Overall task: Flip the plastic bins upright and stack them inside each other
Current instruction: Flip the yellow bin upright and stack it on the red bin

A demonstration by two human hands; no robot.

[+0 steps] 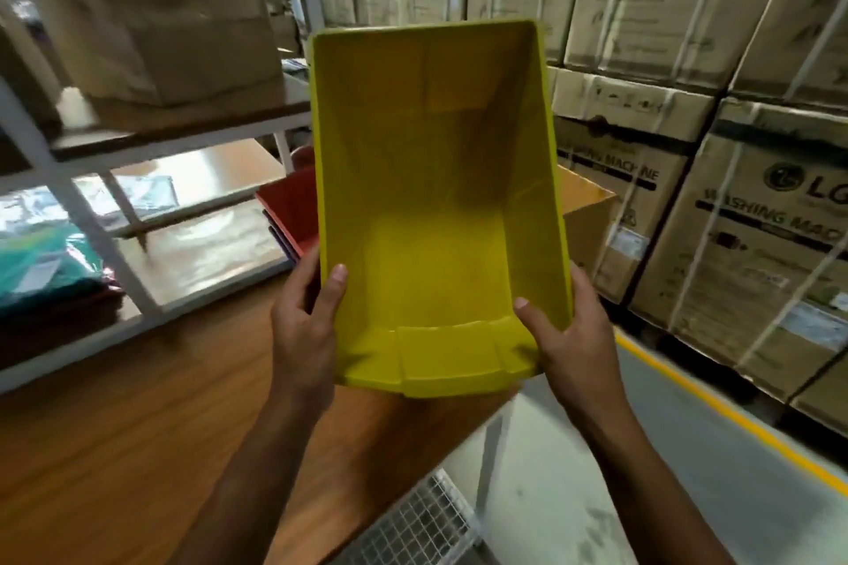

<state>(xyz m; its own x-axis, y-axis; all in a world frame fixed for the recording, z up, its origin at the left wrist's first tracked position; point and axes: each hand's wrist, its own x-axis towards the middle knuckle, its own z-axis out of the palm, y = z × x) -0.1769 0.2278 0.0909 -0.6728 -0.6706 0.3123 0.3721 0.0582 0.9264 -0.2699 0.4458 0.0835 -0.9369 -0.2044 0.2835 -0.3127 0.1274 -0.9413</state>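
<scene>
Both hands grip the yellow bin [436, 197], held mid-air with its opening towards us: left hand [303, 326] at 7 o'clock, right hand [569, 335] at 5, thumbs inside. We should level it, then lower it squarely into the red bin [291, 206] at 9 o'clock. A wooden table [114, 450] lies below; washing-machine cartons [734, 243] stand at 3 o'clock.

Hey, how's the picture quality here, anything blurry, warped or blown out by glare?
Head view: the yellow bin, held by the left hand and right hand, is fairly sharp; the shelf and cardboard boxes smear with motion blur; the wide lens bows the shelf posts; glare whitens the plastic-wrapped packs; the bin shadows the wooden table.
</scene>
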